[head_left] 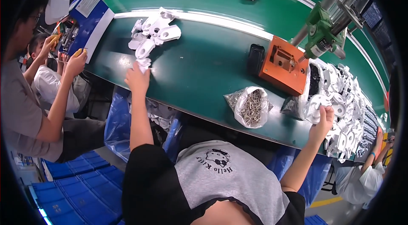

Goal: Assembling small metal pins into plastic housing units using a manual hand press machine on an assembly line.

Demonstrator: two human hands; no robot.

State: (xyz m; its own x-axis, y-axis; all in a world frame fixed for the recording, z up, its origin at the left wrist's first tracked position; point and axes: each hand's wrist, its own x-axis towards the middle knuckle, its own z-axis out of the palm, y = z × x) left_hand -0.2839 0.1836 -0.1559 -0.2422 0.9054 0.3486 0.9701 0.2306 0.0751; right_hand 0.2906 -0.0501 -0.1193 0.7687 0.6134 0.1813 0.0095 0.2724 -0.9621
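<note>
I have a dark green bench spanning the middle of the frame. On it, a loose pile of white parts lies upper left; right of centre I see an orange block, a black box close by its left side (touching or not, I can't tell from here), and below, an open bag of metal screws. A bigger heap of white parts crowds the right.

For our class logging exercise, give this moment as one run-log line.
left hand: touching white plastic parts | right hand: at larger white-part heap | green bench: open bag of screws, orange fixture
</note>
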